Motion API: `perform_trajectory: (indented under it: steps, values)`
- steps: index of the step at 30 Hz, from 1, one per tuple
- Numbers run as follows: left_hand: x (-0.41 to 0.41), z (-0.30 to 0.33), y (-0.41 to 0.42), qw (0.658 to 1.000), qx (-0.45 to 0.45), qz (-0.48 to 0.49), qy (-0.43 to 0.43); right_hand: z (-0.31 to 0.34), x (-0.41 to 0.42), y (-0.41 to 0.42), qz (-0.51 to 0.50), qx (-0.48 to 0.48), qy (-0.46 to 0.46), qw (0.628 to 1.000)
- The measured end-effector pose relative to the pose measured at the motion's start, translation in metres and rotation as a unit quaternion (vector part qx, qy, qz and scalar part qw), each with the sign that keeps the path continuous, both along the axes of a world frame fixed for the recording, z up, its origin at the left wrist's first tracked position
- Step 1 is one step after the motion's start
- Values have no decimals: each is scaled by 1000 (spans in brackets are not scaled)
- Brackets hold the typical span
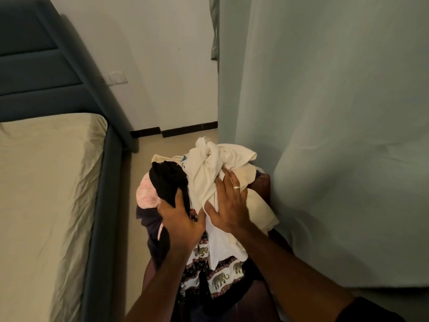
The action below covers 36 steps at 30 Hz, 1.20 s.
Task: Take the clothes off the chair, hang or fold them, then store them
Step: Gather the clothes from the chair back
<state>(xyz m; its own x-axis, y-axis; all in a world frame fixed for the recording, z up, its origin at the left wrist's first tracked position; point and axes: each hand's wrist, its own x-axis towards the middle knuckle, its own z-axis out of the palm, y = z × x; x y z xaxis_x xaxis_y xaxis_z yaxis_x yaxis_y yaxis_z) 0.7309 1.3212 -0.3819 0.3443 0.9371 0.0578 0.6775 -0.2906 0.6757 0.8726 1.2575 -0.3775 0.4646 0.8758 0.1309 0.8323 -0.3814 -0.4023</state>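
Note:
A heap of clothes lies on a dark brown chair (263, 182), which is mostly hidden under it. On top sits a crumpled cream-white garment (216, 159). A black garment (168, 182) lies to its left, over a pink one (145, 194). An elephant-print fabric (220, 277) hangs down the front. My left hand (181, 221) grips the lower end of the black garment. My right hand (228, 203), with a ring on one finger, lies flat with spread fingers on the cream-white garment.
A bed with a beige sheet (46, 194) and a dark blue-grey frame and headboard (99, 205) stands to the left. A pale green curtain (336, 135) hangs close on the right, touching the chair. A strip of tiled floor (144, 147) runs to the white wall behind.

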Motion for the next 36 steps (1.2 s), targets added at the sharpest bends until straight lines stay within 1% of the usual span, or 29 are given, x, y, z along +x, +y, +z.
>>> perform_trajectory:
  steps: [2, 4, 8, 15, 20, 23, 25, 29, 32, 34, 36]
  values:
    - [-8, -1, 4, 999, -12, -4, -50, -2, 6, -1, 4, 25, 1, 1000]
    - [-28, -8, 16, 998, -15, -9, -66, -2, 22, -6, 20, 44, 1, 999]
    - [-51, -16, 21, 999, 18, -33, -2, -7, 37, -15, 55, 23, 1, 998]
    - [-25, -16, 5, 997, -8, 74, 16, -12, 41, -13, 57, 42, 4, 997]
    - [-16, -20, 1, 995, -7, 54, -87, -15, 37, -14, 52, 66, 11, 996]
    - [-4, -12, -5, 986, -35, 74, -142, -10, 34, -7, 41, 94, 33, 994]
    - [-2, -11, -2, 983, -42, 72, -166, -9, 34, -2, 38, 102, 39, 993]
    - [-1, -10, 3, 980, -29, 26, -195, -7, 10, 6, 18, 139, 77, 987]
    - [1, -2, -4, 972, -28, 56, -226, -4, -9, 6, 16, 161, 102, 981]
    - [0, -3, -8, 959, -33, 102, -263, -3, -8, -1, 24, 157, 106, 982]
    - [-4, -7, -9, 948, -28, 141, -284, -4, -3, -9, 36, 145, 109, 983]
